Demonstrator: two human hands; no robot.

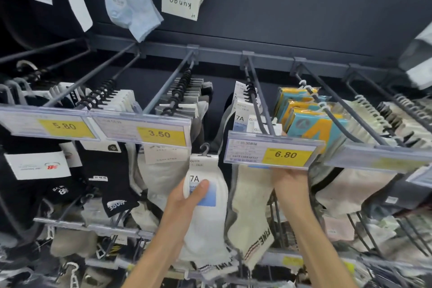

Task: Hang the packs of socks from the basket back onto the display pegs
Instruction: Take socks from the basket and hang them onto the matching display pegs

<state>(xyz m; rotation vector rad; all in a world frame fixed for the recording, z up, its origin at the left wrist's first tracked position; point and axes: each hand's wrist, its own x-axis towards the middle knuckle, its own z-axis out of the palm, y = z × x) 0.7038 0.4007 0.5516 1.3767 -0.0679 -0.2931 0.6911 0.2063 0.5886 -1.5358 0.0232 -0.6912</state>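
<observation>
view: head camera, tilted up at a wall of sock displays; the only view.
sock pack (210,224): white, with a blue card printed "7A". It is upright at lower centre of the frame and hangs on no peg.
hook (204,148): dark plastic, at the top of the sock pack, free in the air. It sits between the 3.50 label (159,134) and the 6.80 label holder (273,153), about level with their lower edges.
left hand (184,199): rises from the bottom centre and grips the sock pack at its upper left edge.
left fingers: the thumb (201,186) lies across the front of the card, just below the "7A". The other fingers go behind the pack, out of sight, so the pack is clamped between thumb in front and fingers behind.
right hand (288,182): right of centre, raised to the underside of the 6.80 label holder.
right fingers: hidden behind the holder; cannot tell whether they are apart, together or holding anything.
pack vs right hand: apart; a cream sock (252,213) marked "FINE" hangs between them.
peg (257,105): grey rod running back from the 6.80 label holder at centre frame. It carries hung packs (240,116) with the same "7A" card.
right of that peg: yellow-and-blue packs (311,121).
left side: 5.80 label (65,126), with black socks (112,170) below it.
top of frame: pale blue sock (131,7), hanging.
</observation>
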